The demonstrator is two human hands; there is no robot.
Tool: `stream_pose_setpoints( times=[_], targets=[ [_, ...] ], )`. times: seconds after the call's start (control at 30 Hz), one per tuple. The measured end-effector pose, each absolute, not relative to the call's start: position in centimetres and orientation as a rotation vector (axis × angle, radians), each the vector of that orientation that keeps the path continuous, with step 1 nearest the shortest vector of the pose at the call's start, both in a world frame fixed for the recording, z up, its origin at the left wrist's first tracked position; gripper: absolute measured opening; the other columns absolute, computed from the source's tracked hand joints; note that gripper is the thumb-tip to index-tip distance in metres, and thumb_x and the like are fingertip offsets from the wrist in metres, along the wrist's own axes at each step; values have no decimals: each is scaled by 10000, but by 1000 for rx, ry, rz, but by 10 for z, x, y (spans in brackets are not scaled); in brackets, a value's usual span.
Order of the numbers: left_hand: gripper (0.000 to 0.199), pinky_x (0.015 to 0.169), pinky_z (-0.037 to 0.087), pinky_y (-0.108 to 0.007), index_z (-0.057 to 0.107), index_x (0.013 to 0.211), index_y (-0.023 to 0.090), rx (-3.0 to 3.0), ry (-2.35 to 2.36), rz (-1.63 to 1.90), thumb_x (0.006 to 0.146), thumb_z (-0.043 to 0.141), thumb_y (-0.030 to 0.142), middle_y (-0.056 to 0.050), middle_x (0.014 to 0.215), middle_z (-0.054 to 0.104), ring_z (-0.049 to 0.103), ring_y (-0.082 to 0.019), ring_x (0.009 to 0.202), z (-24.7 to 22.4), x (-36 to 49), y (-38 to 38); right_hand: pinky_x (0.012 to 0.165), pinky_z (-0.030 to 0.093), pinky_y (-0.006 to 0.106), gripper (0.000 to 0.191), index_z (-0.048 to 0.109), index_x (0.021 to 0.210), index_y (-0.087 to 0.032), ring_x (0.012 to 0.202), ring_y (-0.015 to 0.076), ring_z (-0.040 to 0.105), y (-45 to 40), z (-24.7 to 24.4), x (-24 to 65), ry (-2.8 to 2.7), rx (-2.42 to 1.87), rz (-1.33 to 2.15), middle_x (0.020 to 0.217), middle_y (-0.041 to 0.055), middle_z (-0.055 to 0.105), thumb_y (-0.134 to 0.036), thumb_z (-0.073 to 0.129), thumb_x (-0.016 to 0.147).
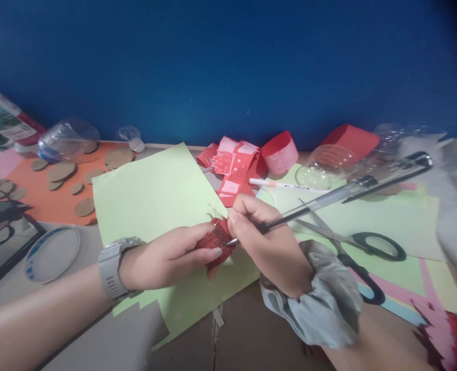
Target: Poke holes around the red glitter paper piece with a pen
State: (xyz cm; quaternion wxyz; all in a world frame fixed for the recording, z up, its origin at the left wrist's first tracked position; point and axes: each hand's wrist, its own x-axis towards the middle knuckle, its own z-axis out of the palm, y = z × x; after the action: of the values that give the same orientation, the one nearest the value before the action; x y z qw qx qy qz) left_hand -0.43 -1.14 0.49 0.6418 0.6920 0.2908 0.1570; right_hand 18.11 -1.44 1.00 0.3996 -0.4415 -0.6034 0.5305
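Note:
My left hand (178,255) is closed on a small red paper piece (222,239) covered with a dark checked pattern, its thumb and fingers pinching the edges. In my right hand (265,242) is a clear-barrelled black pen (309,210), slanting up to the right. The pen's tip meets or nearly meets the red piece. Beneath both hands lies a light green paper sheet (151,190) with a notched lower edge. Right of my right hand, black-handled scissors (338,238) rest with their blades apart. My fingers hide part of the red piece.
Red and pink paper strips (236,165), a red paper ring (280,153) and a marker (282,184) lie beyond my hands. Brown cardboard discs (62,171) sit on orange paper (38,203) at left, near a tape roll (52,255). A blue wall (228,67) rises behind.

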Motion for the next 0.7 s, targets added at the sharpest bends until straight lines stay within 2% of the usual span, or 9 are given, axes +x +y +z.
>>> stream_pose_setpoints(
  times=[0.1,0.2,0.3,0.47,0.7],
  targets=[
    [218,648,429,-216,503,881,139,1532,651,385,998,388,284,-25,790,554,512,-111,695,5,-6,-12,454,240,220,296,324,616,-203,488,70,287,-15,11,181,-1482,-1108,1371,534,-73,281,-185,424,894],
    [125,591,428,-204,500,916,142,1499,648,369,951,492,261,-7,751,544,503,-99,638,5,-7,-11,454,241,219,300,332,615,-202,494,73,277,-17,11,180,-1482,-1107,1392,539,-72,283,-195,424,900],
    [123,532,418,-184,505,936,146,1461,662,341,897,573,241,9,737,526,487,-82,590,4,-8,-11,460,251,218,293,339,619,-202,502,77,278,-20,10,179,-1489,-1110,1385,550,-69,284,-190,416,901],
    [165,509,406,-184,497,907,143,1463,691,338,895,575,288,13,687,514,477,-81,565,1,-9,-11,463,264,221,291,335,613,-205,505,81,305,-22,8,175,-1526,-1153,1271,556,-64,288,-191,428,889],
    [106,516,374,-178,482,837,150,1626,714,362,859,576,195,29,685,480,435,-70,563,3,-8,-10,448,247,213,306,321,612,-204,496,77,280,-23,7,173,-1540,-1166,1233,553,-65,270,-211,438,894]
  ],
)
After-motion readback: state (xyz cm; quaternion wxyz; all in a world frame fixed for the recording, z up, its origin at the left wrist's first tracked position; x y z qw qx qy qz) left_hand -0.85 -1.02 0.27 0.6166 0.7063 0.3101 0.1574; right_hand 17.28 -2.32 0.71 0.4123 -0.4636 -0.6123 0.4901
